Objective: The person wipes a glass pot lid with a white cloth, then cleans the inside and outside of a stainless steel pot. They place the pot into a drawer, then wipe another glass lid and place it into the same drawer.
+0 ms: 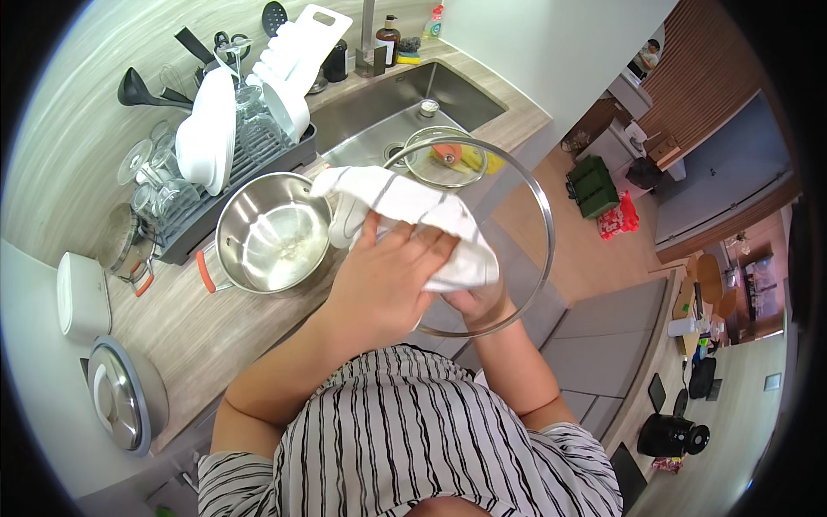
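My left hand [387, 284] is spread over a white dish towel [407, 200] with grey stripes, pressing it against a clear glass pot lid [517, 252] with a metal rim. From beneath, my right hand [478, 300] supports the lid; its fingers are partly hidden by the towel. Left of the towel, a stainless steel pan [274, 232] with an orange-sleeved handle [205, 271] stands on the counter, its inside facing up. Beyond the held lid, another glass lid [423, 171] lies at the sink's front, with an orange part and something yellow near it.
A dark dish rack [213, 220] holds white bowls, glasses and utensils beside the stainless steel sink [362, 123]. Soap bottles [387, 42] line the sink's back. At the left are a lidded pot [119, 400] and a white container [84, 297]. A person [646, 57] is far off.
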`<state>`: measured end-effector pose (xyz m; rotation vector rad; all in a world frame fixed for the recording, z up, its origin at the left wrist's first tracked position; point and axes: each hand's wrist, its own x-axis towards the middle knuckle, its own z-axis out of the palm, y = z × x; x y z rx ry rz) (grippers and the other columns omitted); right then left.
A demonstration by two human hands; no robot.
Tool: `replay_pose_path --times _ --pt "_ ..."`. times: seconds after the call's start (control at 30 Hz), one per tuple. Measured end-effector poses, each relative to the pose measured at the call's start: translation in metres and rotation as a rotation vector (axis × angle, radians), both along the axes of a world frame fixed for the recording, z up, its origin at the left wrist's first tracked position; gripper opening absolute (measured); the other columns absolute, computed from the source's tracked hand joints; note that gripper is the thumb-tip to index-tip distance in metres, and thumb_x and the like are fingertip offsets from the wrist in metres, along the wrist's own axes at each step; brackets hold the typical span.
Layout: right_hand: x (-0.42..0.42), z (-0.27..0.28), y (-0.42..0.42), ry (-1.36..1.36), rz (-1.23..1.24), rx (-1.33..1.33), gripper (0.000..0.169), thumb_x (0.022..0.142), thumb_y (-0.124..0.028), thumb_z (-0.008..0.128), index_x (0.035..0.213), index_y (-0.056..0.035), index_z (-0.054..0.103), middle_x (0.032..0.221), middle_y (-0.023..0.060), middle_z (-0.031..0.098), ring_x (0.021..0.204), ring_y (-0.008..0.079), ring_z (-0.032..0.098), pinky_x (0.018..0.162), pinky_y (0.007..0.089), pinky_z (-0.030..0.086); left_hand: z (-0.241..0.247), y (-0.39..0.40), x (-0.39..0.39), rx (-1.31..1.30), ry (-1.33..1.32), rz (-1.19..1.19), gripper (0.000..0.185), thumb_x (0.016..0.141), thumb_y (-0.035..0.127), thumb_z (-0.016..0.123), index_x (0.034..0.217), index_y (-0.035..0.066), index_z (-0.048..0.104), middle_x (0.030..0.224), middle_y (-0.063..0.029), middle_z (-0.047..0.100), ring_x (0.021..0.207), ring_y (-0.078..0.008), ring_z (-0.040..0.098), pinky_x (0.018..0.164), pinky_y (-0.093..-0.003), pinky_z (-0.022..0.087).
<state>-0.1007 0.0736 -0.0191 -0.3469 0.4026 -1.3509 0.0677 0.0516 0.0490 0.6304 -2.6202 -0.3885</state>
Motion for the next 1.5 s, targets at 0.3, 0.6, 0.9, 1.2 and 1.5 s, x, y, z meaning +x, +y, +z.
replay_pose_path --times 0.3,0.6,0.9,1.2,1.5 --pt "0.009 0.020 -0.002 -0.034 -0.292 0.145 0.021 0.096 -0.021 0.042 0.108 -0.0052 0.049 0.085 0.0045 0.057 0.061 0.0080 0.047 0.048 0.0203 0.037 -0.018 0.006 0.002 -0.029 0.082 0.084 0.060 0.074 0.019 0.060 0.126 -0.005 0.043 0.125 -0.0204 0.048 0.119 -0.0346 0.043 0.104 -0.0470 0.025" --pt "0.020 0.008 0.002 0.312 -0.353 0.132 0.020 0.094 -0.022 0.049 0.100 -0.0027 0.047 0.108 0.0155 0.059 0.099 0.0194 0.056 0.085 0.0289 0.047 -0.023 0.029 -0.014 0.084 0.124 -0.245 0.064 0.065 0.017 0.065 0.124 -0.002 0.048 0.119 -0.0144 0.054 0.115 -0.0292 0.049 0.091 -0.0422 0.036" --pt "0.010 0.023 0.011 0.057 -0.054 0.040 0.010 0.093 -0.023 0.049 0.096 -0.0132 0.049 0.082 0.0050 0.054 0.048 0.0086 0.037 0.036 0.0212 0.021 -0.051 -0.057 -0.005 -0.229 0.709 0.498 0.051 0.088 0.029 0.047 0.132 0.004 0.042 0.130 -0.0140 0.049 0.115 -0.0246 0.051 0.096 -0.0369 0.040" --pt "0.010 -0.010 0.027 -0.400 0.249 0.196 0.016 0.092 -0.014 0.043 0.092 -0.0003 0.050 0.069 0.0026 0.041 0.045 0.0060 0.030 0.032 0.0196 0.019 -0.025 -0.043 0.024 1.416 1.260 -0.186 0.036 0.093 0.017 0.047 0.125 0.001 0.047 0.116 -0.0071 0.056 0.104 -0.0129 0.055 0.087 -0.0258 0.045" --pt "-0.006 -0.026 0.050 -0.331 0.381 0.260 0.017 0.092 -0.018 0.046 0.105 -0.0107 0.054 0.070 0.0009 0.045 0.044 0.0062 0.029 0.035 0.0179 0.020 -0.080 -0.089 0.022 0.933 0.802 0.399 0.047 0.096 0.038 0.041 0.107 -0.003 0.059 0.092 -0.0104 0.066 0.082 -0.0158 0.064 0.077 -0.0273 0.051"
